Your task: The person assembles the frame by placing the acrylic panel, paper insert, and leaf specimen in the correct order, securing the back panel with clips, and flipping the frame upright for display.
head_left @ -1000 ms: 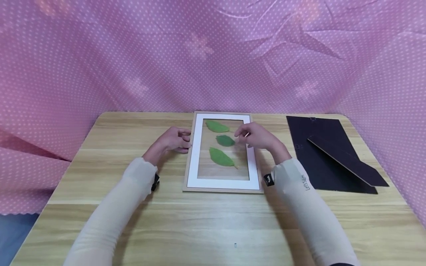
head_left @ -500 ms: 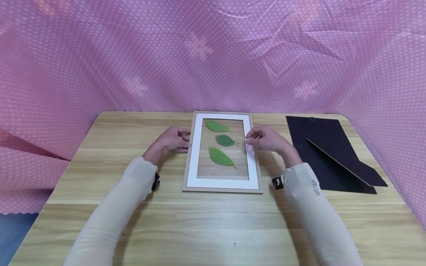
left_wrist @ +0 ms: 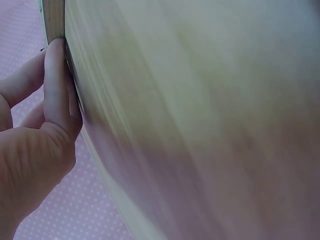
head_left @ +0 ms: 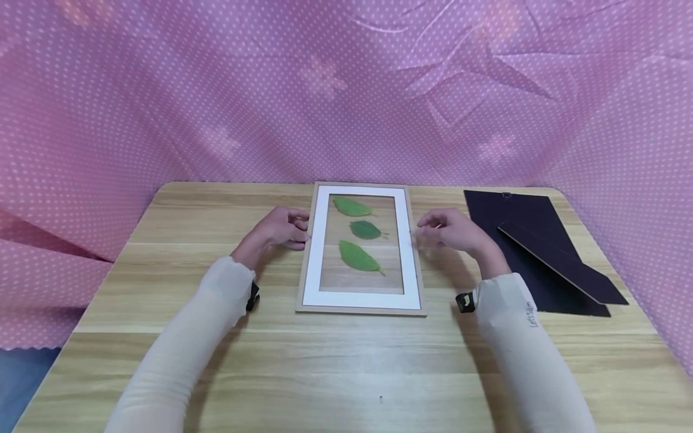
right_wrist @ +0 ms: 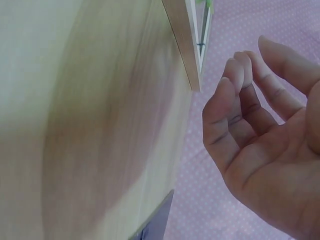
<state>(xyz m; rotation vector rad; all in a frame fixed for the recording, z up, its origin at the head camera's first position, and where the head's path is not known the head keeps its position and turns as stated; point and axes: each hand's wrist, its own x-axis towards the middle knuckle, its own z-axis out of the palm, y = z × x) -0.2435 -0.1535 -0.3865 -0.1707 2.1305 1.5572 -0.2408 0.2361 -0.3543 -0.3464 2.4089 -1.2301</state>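
Right grip (head_left: 453, 230) loosely apart, now beside rather than over the frame (head_left: 361, 300); left grip (head_left: 279, 228) relaxed against its edge.

room: tabletop (head_left: 335, 355) before frame (head_left: 361, 311) | flanks blocked: left hand (head_left: 281, 228), right hand (head_left: 452, 230), black board (head_left: 527, 213)

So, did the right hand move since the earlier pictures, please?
Yes. Judged against the frame in the head view, the right hand went right: its fingers were inside the border, now by the right edge.
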